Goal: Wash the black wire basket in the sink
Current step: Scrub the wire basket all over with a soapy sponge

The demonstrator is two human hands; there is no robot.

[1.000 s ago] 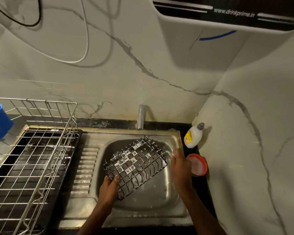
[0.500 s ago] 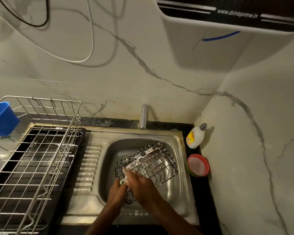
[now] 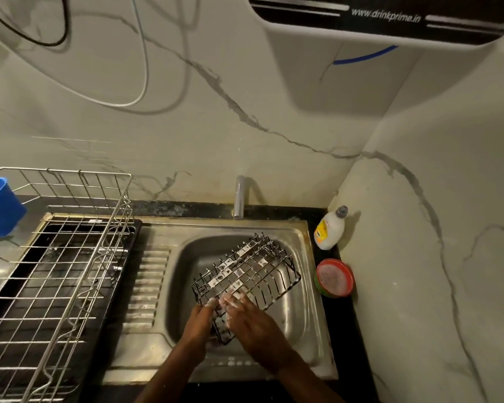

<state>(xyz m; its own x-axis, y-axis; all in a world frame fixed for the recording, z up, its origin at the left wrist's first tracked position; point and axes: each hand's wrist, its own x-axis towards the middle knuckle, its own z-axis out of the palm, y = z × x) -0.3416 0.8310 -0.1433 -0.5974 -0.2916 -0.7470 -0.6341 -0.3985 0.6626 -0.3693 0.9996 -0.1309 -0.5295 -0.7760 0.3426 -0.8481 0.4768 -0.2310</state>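
Note:
The black wire basket (image 3: pixel 253 271) sits tilted in the steel sink (image 3: pixel 306 324), with white foam on its wires. My left hand (image 3: pixel 200 321) grips the basket's near left edge, thumb over the rim. My right hand (image 3: pixel 252 319) lies over the basket's near side, its foam-covered fingertips pressed against the wires. Whether a pad is under those fingers is hidden by the foam.
A tap (image 3: pixel 239 196) stands behind the sink. A dish soap bottle (image 3: pixel 330 229) and a red round soap tub (image 3: pixel 334 277) sit on the black counter at right. A steel dish rack (image 3: pixel 56 274) with a blue cup (image 3: pixel 0 206) fills the left.
My right hand came from the red tub at the right and now rubs the basket's near side. The basket has shifted slightly right in the sink. My left hand keeps its hold.

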